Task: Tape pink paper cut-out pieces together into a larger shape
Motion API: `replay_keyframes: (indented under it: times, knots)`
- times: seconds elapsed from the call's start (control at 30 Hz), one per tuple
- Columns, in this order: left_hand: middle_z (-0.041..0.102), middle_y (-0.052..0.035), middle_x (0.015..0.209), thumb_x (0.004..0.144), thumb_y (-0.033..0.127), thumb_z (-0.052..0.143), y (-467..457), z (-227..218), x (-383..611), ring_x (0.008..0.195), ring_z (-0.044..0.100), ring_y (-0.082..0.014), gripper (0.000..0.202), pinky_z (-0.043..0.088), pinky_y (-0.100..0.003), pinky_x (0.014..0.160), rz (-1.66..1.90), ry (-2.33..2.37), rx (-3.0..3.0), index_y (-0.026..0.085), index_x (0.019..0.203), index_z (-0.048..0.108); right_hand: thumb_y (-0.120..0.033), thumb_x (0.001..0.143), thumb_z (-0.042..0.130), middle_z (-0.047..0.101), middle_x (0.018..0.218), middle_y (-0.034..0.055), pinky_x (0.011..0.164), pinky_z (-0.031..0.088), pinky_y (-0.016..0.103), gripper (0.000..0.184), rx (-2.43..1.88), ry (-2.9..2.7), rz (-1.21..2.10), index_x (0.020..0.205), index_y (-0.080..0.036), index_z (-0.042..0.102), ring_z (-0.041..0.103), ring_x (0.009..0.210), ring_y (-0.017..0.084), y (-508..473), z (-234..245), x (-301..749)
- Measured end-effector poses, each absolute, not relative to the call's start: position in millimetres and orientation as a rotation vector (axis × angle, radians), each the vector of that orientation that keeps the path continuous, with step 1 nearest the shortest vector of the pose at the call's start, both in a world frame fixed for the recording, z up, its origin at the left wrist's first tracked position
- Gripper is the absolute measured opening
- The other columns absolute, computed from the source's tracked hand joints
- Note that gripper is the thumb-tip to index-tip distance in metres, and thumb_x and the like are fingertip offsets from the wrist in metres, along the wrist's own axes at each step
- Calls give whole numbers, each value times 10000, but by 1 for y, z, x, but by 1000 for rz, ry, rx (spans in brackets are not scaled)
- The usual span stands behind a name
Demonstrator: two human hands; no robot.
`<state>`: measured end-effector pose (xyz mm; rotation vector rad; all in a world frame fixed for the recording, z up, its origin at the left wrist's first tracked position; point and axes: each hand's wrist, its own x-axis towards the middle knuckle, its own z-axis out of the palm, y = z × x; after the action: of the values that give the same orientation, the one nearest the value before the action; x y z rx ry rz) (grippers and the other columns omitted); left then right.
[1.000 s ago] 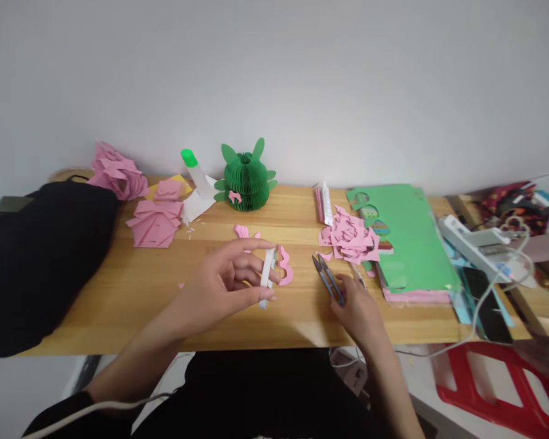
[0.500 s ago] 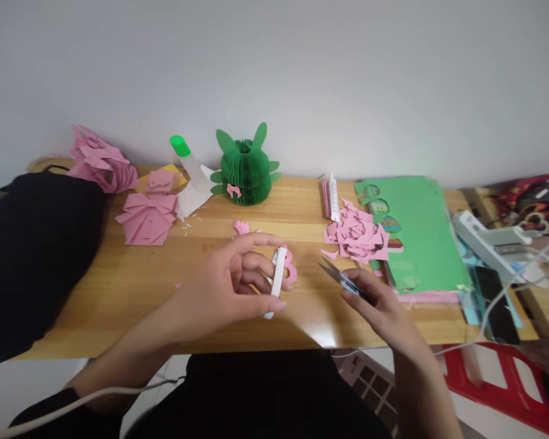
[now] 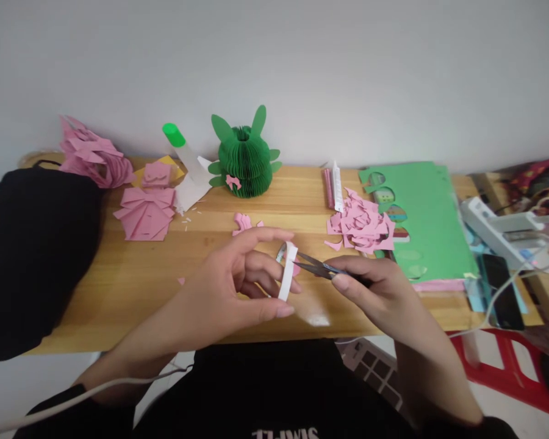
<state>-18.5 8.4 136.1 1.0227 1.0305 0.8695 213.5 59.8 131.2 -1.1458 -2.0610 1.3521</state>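
My left hand (image 3: 238, 283) is closed on a roll of white tape (image 3: 285, 284), pinched upright between thumb and fingers. In my right hand (image 3: 377, 283) is a pair of dark-bladed scissors (image 3: 315, 268). Their blades are parted a little, with the tips touching or just at the upper part of the roll; which of the two I cannot tell. Behind the tape, part of a pink paper cut-out shows, mostly hidden. Past my left fingers lie some small pink paper shapes (image 3: 244, 223).
Against the wall stand a green honeycomb-paper figure (image 3: 244, 161) and a green-capped glue bottle (image 3: 180, 146). Pink scraps (image 3: 361, 224) lie beside green sheets (image 3: 427, 219). Folded pink paper (image 3: 147, 213) and a black bag (image 3: 36, 256) are left; a power strip (image 3: 498, 231) and phone (image 3: 502, 292) right.
My right hand has brought the scissors leftward, from apart from the tape to its upper part. My left hand keeps its hold on the roll. The view has shifted slightly.
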Motion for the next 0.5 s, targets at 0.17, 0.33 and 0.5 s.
replay_keyframes:
  times: [0.17, 0.33, 0.5]
  knots:
    - [747, 42, 801, 721, 164, 798, 8, 138, -19, 697, 697, -120, 555, 537, -188, 619, 853, 1057, 1038, 278, 1201, 544, -450, 937, 568, 578, 614, -10, 472, 363, 210, 335, -1121, -2176, 1333, 825, -194, 751, 458, 536, 101, 64, 140, 213]
    - [745, 45, 814, 723, 169, 800, 8, 137, -19, 711, 700, -120, 550, 535, -189, 630, 837, 1075, 1051, 288, 1202, 557, -463, 948, 542, 427, 563, -37, 433, 264, 225, 373, -1118, -2232, 1356, 766, -183, 708, 333, 493, 85, 68, 144, 213]
    - [742, 47, 792, 718, 196, 804, 8, 136, -20, 711, 711, -146, 569, 543, -210, 622, 815, 1095, 1047, 303, 1221, 560, -441, 954, 541, 387, 547, -47, 424, 225, 238, 365, -1088, -2226, 1369, 728, -187, 674, 300, 478, 79, 69, 144, 212]
